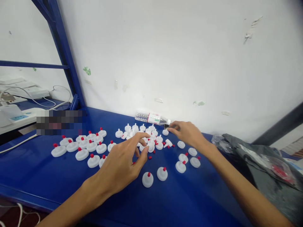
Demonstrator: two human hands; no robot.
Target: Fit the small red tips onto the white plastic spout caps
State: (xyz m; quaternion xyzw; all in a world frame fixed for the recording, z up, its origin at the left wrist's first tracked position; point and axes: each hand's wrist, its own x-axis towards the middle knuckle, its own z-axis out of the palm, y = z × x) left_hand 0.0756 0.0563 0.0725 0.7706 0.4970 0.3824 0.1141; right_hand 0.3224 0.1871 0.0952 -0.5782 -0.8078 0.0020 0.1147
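My left hand (125, 157) hovers over the front of a pile of white spouted lids (134, 127). Its thumb and curled index finger are apart, and a white lid (151, 146) shows just behind the fingertips. Farther back, my right hand (187, 132) pinches at the top edge of another white lid (165, 132), beside the bottle's neck; the fingers partly hide the grip. Small red caps (150, 157) lie loose near the pile. Several lids with red caps on their spouts (93, 160) stand to the left, and two more (148, 179) stand in front.
A clear plastic bottle (151, 118) lies on its side against the white wall. More lids (181, 167) stand on the blue tabletop (132, 205) at right. Grey bags (260, 170) cover the right end. A blue metal frame (62, 47) and white cables (56, 104) are at left.
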